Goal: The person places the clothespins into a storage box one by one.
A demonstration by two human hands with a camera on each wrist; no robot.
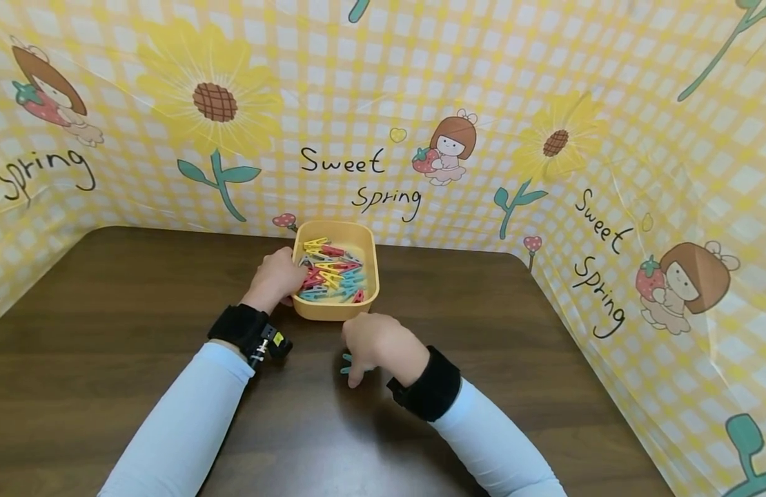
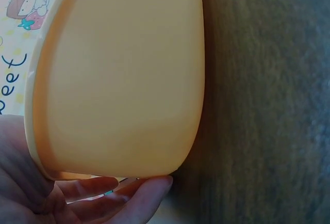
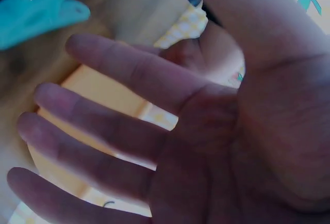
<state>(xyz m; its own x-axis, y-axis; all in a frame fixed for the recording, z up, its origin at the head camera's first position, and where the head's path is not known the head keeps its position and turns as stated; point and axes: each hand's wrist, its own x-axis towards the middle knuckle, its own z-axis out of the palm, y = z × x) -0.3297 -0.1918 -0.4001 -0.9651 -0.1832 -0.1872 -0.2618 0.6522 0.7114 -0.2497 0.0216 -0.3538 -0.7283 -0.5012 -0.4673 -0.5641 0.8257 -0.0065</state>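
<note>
Left hand (image 1: 277, 276): my grip rests on the left rim of the yellow tub (image 1: 336, 309), fingers curled over the edge and down among the clothespins (image 1: 330, 275). The left wrist view shows only the tub's outer wall (image 2: 124, 74) with my fingertips (image 2: 149, 188) at the rim. I cannot tell whether a peg is pinched between them. Judged purpose of this hold: it steadies the light tub on the counter (image 1: 110, 331) while the fingers are in the pile.

Right hand (image 1: 377, 345): palm down on the counter, just beside the tub's near wall, on my side of it. A teal clothespin (image 1: 346, 363) lies under the fingertips, its end showing to their left. The right wrist view has the fingers (image 3: 118, 69) spread and nearly straight, the teal peg (image 3: 41, 7) beyond them, so this grip is loose, pressing or covering rather than clamping. Judged reason: flat fingers keep the peg from skidding on the smooth wood.

Pile in the tub is mixed: yellow, red, blue, teal. It sits ahead of my right grip, directly under my left.

Yellow checked sheet (image 1: 544, 83) stands behind and to the sides.
</note>
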